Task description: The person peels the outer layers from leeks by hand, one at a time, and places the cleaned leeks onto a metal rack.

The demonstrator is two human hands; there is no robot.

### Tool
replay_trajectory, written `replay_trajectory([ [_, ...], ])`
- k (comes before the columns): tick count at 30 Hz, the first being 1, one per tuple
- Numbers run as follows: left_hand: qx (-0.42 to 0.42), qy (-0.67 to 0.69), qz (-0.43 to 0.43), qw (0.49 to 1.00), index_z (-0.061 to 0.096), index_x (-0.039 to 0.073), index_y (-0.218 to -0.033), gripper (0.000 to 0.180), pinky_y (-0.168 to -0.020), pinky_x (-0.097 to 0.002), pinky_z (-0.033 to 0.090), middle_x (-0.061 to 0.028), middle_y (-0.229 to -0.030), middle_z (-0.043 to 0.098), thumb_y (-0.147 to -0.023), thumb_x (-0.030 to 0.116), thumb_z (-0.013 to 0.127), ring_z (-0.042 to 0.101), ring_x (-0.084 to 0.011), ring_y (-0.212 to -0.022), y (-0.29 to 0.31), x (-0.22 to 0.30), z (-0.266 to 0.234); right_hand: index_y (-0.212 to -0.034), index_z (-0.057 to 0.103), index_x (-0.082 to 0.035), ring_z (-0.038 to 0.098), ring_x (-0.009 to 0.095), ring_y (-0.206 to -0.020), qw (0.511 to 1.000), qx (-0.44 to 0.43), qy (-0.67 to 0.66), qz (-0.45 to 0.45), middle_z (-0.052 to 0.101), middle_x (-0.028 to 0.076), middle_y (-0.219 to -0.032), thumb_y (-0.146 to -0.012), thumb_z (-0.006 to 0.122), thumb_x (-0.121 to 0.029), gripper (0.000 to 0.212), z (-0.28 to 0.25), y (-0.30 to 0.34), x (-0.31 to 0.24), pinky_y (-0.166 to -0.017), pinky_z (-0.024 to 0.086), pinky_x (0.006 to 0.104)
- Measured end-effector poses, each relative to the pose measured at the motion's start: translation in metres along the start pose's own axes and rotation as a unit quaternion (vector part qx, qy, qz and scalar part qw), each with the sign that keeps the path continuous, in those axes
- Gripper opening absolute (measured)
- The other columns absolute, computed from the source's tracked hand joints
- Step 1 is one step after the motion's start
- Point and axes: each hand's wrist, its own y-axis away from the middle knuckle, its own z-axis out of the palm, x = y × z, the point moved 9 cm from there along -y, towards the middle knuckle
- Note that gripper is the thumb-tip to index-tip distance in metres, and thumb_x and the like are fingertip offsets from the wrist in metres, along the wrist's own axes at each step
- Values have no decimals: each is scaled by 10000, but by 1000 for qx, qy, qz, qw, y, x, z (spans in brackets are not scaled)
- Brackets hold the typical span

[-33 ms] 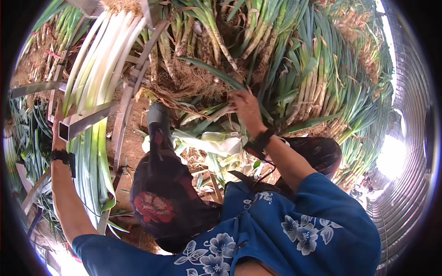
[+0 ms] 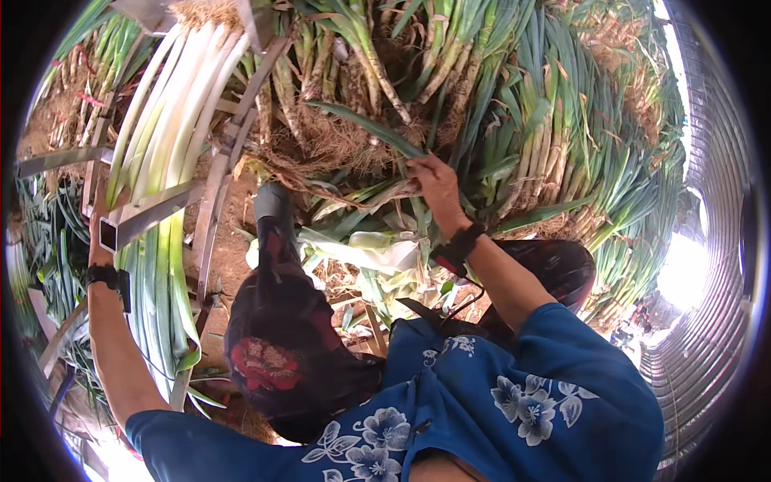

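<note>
A long bundle of trimmed leeks (image 2: pixel 173 112), white stalks up and green leaves toward me, lies in a metal rack (image 2: pixel 218 189) on the left. My left hand (image 2: pixel 100 229) is at the bundle's left side, beside a metal crossbar; its fingers are mostly hidden, so their grip does not show. Near the middle, my right hand (image 2: pixel 438 189) has its fingers pinched together at the end of a long green leek leaf (image 2: pixel 365 124). A withered leaf (image 2: pixel 389 193) reaches toward the same fingers. Peeled pale leek leaves (image 2: pixel 377 253) lie between my legs.
Untrimmed leeks (image 2: pixel 546 153) with roots and soil are heaped along the far side and right. More leeks (image 2: pixel 64 265) lie left of the rack. A ribbed, shiny sheet wall (image 2: pixel 723 241) curves along the right. My boot (image 2: pixel 273 201) stands beside the rack.
My right hand has shifted slightly to the right, and its fingers look more drawn together. My left hand stays beside the leek bundle.
</note>
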Motion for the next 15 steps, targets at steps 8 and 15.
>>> replay_trajectory([
  [8,35,86,53,994,496,-20,-1279,566,-993,-371,370,-219,-1273,534,-896,394,546,503,-314,-1192,-7,-35,-22,-1255,506,-78,567,329,-1088,942,39,280,-183,593,163,-1186,-824,609,-288,490,15,-102,-49,-907,455,388],
  [15,29,172,-29,984,476,10,-1313,511,-996,-343,371,-176,-1250,543,-922,331,554,513,-268,-1161,17,-6,-40,-1223,525,-64,614,370,-945,960,38,266,-80,617,209,-1096,-824,586,-301,468,67,-110,-70,-832,486,426],
])
